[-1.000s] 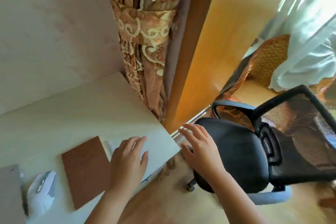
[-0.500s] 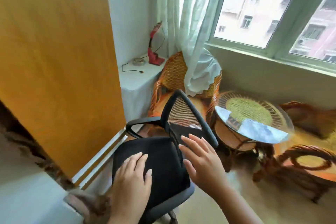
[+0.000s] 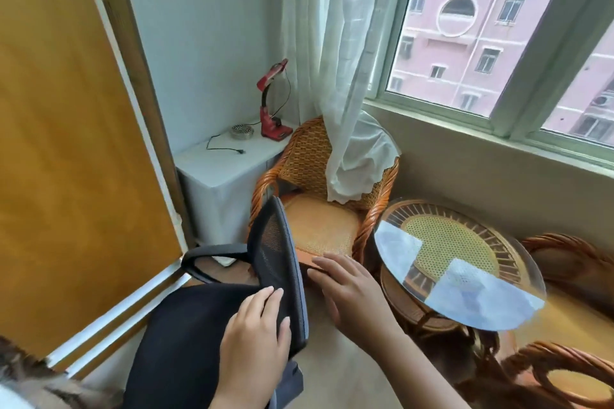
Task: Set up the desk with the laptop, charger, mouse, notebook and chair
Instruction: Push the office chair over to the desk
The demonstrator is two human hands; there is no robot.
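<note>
The left hand (image 3: 255, 339) lies flat, fingers straight, against the mesh back of the office chair (image 3: 186, 335). The right hand (image 3: 352, 292), fingers spread, hovers just behind that back (touching it? cannot tell), near the wicker chair (image 3: 319, 176).

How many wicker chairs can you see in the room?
3: one wicker chair under the curtain, one right of the glass-topped table, one at the bottom right. Others may be hidden.
</note>
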